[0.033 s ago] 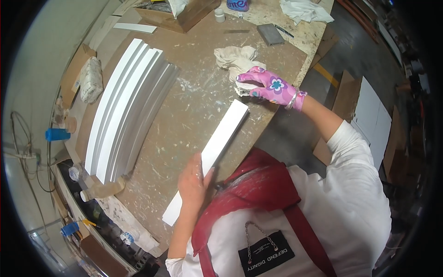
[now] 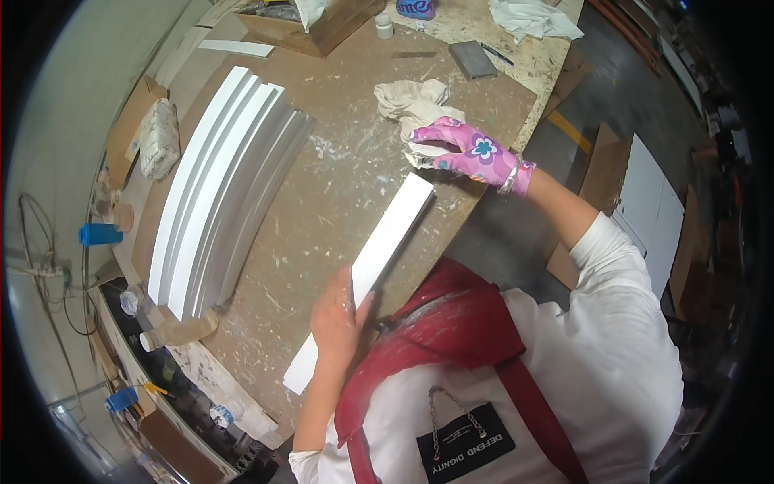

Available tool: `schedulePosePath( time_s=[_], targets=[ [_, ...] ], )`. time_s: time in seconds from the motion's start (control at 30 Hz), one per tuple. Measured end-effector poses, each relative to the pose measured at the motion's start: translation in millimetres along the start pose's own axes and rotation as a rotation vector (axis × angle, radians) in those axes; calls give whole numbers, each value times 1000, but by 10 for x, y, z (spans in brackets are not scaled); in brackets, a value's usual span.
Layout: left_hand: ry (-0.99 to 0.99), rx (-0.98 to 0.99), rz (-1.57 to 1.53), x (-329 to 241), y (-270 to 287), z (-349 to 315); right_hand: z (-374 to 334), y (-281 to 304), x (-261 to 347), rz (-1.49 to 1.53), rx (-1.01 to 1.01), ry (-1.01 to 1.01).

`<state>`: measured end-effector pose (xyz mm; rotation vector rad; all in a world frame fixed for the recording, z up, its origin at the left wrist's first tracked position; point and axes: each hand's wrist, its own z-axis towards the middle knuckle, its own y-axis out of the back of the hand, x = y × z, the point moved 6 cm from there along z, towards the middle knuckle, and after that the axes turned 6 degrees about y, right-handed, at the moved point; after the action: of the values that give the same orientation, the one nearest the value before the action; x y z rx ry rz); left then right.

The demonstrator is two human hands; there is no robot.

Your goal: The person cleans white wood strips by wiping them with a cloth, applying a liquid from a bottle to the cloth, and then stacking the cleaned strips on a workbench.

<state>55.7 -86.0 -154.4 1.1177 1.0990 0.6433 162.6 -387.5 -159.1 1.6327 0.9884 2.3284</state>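
Observation:
My bare left hand (image 2: 337, 313) is wrapped over a long white strip (image 2: 393, 226), its thumb along one edge. The strip lies slantwise near the table's front edge. My right hand (image 2: 476, 153), in a pink flowered glove, pinches the near end of a crumpled cream cloth (image 2: 415, 101) just beyond the strip's far end. The cloth rests on the table, partly hidden by the glove. To the left stands a row of curved white mouldings (image 2: 218, 194), packed side by side.
The worn brown table (image 2: 339, 105) also carries a grey block (image 2: 472, 60), a small white jar (image 2: 384, 27), a cardboard box (image 2: 330, 31) and a thin white strip (image 2: 235, 48). A clear bottle (image 2: 181, 331) lies at the left edge. Cardboard sheets (image 2: 649, 210) stand to the right.
My gloved right hand has shifted very slightly left with the cloth. My left hand and the white strip have not visibly moved.

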Motion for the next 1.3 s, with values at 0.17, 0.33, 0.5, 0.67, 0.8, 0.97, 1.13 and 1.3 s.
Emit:
schedulePosePath(
  time_s=[0.17,0.33,0.5,0.67,0.8,0.97,1.13,1.3],
  targets=[
    [-15,-11,-7,-10,11,-3,-10,-53,-160,-161,45,-18],
    [0,-10,-6,-3,-7,-14,58,-90,44,157,41,61],
    [12,44,-67,-10,26,10,113,68,-178,-125,-110,-96],
    [218,-13,-398,243,427,270,551,-245,912,-215,42,198],
    [-24,-181,-291,155,936,654,917,-724,1466,-71,225,356],
    [150,-205,-273,645,1241,241,1175,-1192,1699,10,351,498],
    [653,-377,-148,2161,1488,-1166,1287,-494,1094,-290,155,363],
    [1020,-583,-4,3415,1001,-2331,881,136,-796,-970,9,121]
  ],
)
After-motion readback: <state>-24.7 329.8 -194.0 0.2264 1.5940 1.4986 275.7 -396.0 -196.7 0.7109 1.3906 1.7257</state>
